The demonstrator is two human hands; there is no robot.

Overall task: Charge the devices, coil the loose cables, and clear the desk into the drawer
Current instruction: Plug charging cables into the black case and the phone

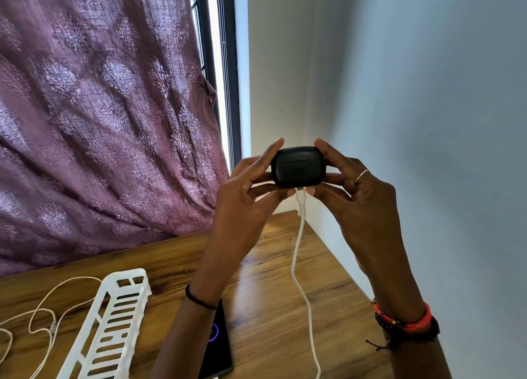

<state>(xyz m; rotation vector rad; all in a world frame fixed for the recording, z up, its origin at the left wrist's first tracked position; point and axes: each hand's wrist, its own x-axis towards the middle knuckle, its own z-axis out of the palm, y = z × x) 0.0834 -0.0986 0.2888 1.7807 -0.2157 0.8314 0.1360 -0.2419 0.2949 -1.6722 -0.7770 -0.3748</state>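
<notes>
1. Earbud case (298, 167): held in the air above the far right corner of the counter (271, 298), clear of the surface and close to the wall (427, 93). The lid is closed and the front face is toward the camera.
2. Left hand (248, 190): the grip pinches the case's left side, with a finger on top and the thumb beneath. Right hand (362, 196): the grip mirrors this on the right side, with the thumb tip just beside the plug. Both grips are closed on the case.
3. White cable (298, 253): plugged into the case's underside, it hangs slack to the counter and runs off past the near edge. Judgement: the two-sided hold braces the case against the plug's push. Raising it brings the port into view to check the plug's seating.
4. Phone (219, 338): flat by the near edge, partly under the left forearm. The screen shows a purple ring, so it is probably charging. Its plug is not visible.
5. Rack (114, 321) and loose cable (42, 307): toward the left near corner, the cable uncoiled. Whether the two touch, I cannot tell. Judgement: coiling and clearing are not yet done, and no drawer is in view.
</notes>
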